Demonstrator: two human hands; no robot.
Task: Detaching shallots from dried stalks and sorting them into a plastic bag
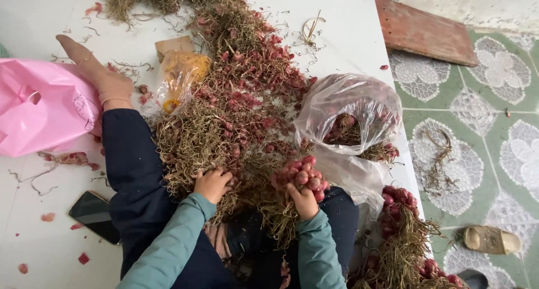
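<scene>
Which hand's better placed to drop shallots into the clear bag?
Right, probably. The right hand already grips a shallot bunch beside the clear plastic bag; the left hand is in the pile, farther off.

Bright, even daylight, soft faint shadows, sharp focus, slight wide-angle edge distortion

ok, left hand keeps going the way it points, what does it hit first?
The left hand points up into the pile of shallots with dry stalks; it already touches it, so that pile comes first.
</scene>
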